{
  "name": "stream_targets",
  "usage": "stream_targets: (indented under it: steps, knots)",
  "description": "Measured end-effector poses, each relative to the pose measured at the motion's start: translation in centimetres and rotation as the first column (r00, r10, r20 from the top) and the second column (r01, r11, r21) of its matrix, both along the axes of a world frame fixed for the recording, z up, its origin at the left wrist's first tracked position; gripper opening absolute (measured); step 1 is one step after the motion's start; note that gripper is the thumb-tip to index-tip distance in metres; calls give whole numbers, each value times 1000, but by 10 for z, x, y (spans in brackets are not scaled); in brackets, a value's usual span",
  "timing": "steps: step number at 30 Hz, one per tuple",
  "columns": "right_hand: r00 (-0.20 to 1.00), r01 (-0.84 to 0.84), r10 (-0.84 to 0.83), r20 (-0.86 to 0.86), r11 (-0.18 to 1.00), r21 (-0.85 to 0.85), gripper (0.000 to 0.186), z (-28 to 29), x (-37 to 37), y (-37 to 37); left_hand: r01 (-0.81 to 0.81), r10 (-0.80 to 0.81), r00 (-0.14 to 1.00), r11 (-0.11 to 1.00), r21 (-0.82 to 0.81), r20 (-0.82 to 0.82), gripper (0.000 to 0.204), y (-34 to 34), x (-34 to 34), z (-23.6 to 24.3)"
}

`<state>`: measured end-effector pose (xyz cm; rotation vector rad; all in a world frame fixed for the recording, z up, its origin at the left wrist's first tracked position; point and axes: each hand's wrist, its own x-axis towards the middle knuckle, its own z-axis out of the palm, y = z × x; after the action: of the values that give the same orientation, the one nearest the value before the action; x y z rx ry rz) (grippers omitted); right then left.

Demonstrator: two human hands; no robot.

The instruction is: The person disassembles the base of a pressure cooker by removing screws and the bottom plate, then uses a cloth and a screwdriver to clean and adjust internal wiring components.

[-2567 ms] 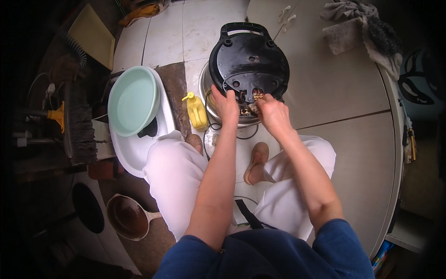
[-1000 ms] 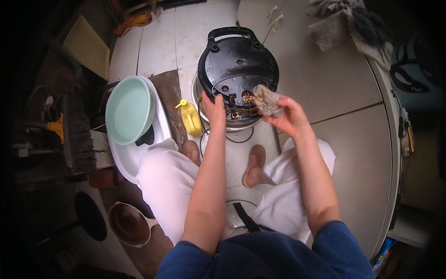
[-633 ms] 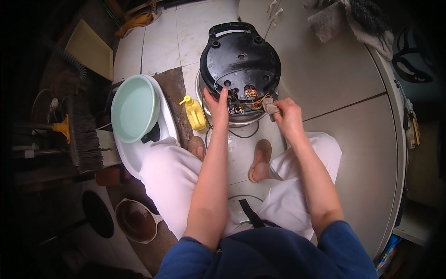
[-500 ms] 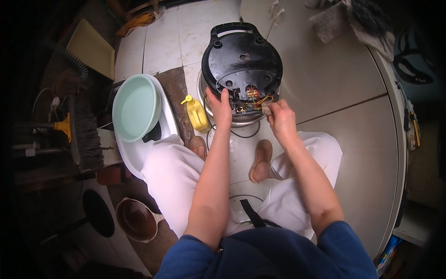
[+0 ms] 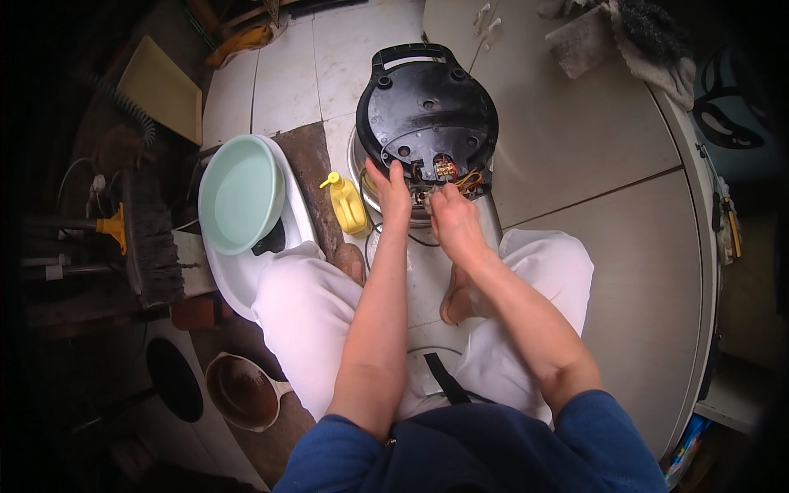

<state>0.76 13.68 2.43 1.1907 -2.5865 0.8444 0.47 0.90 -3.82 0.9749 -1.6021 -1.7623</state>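
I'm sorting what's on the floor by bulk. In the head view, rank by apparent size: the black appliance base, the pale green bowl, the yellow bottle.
1. Black appliance base, the largest in the picture.
2. Pale green bowl, clearly smaller, though it stands higher, nearer the camera, so its true size is unsure.
3. Yellow bottle, by far the smallest.

The only package I see is a small yellow plastic bottle with a nozzle cap (image 5: 348,205), lying on the floor just left of my left knee, beside the mint-green bowl (image 5: 240,193).
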Motion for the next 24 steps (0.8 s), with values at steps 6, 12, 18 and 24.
stream_targets:
  steps: [6,12,18,24]
  knots:
    - [995,-79,83,53,994,-74,7,1,8,-17,20,-18,999,999,36,-38,79,-7,0,-11]
    - [680,309,44,732,888,-340,21,34,-45,28,79,-67,995,976,201,-69,83,-4,2,-2]
    - [871,-14,41,490,998,-59,38,51,-57,37,74,-56,995,974,216,-86,82,-8,4,-6]
    - [846,-512,460,271,842,170,46,64,-64,3,62,-48,995,983,171,-83,83,-7,3,-8]
